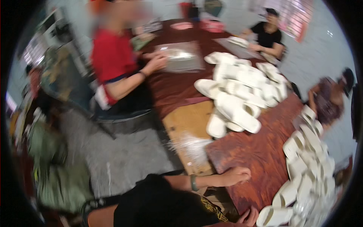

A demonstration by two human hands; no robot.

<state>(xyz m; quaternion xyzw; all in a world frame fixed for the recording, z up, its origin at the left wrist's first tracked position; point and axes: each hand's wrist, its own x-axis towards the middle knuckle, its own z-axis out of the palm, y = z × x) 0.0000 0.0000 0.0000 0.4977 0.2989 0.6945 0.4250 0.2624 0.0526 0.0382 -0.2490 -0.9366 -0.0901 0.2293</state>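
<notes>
My left hand point(237, 176), with a band at the wrist, is over the reddish-brown wooden board point(249, 153). Its fingers are curled in and nothing shows in them. At the lower edge, my right hand point(248, 217) lies by the board's near edge with its fingers somewhat apart, beside a white slipper point(275, 216). It appears to hold nothing; part of it is cut off by the frame. A long heap of white slippers point(297, 166) runs along the board's right side. Another pile of white slippers point(238, 109) lies beyond the board's far left edge.
A person in red point(115, 56) handles a clear plastic bag point(179, 56) at the brown-covered table point(162, 90). Another person point(268, 38) sits at the far end, and a third point(329, 98) at the right. Green sacks point(62, 185) stand on the floor at left.
</notes>
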